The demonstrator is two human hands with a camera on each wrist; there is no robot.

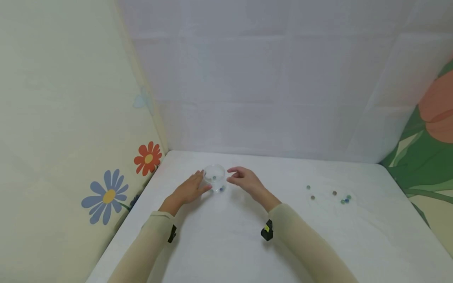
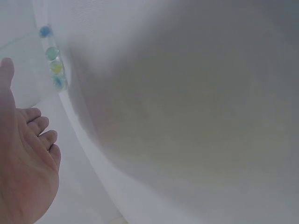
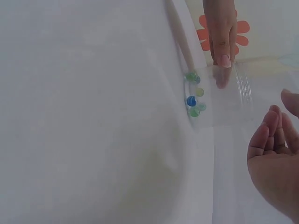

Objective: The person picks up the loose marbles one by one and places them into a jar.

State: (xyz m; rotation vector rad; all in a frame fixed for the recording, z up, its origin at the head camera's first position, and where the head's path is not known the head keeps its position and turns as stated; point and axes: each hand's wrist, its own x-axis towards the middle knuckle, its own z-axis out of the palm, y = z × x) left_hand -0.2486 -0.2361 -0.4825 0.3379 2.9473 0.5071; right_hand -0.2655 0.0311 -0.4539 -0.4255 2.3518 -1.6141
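A clear plastic jar (image 1: 214, 179) stands upright near the far left of the white table, with several glass marbles (image 3: 192, 101) at its bottom, blue, green and yellowish. My left hand (image 1: 189, 189) rests against the jar's left side, its thumb on the near side and its fingers toward the back. Through the clear wall, part of that hand shows in the right wrist view. To the right of the jar, my right hand (image 1: 247, 182) hovers at about rim height. Its thumb and index finger are apart with nothing visible between them, and the other fingers bend loosely.
More loose marbles (image 1: 334, 193) lie scattered on the right part of the white-covered table (image 1: 226, 243). A white cloth backdrop (image 1: 247, 78) rises behind. Flower-printed panels (image 1: 109, 195) flank the table on the left and right.
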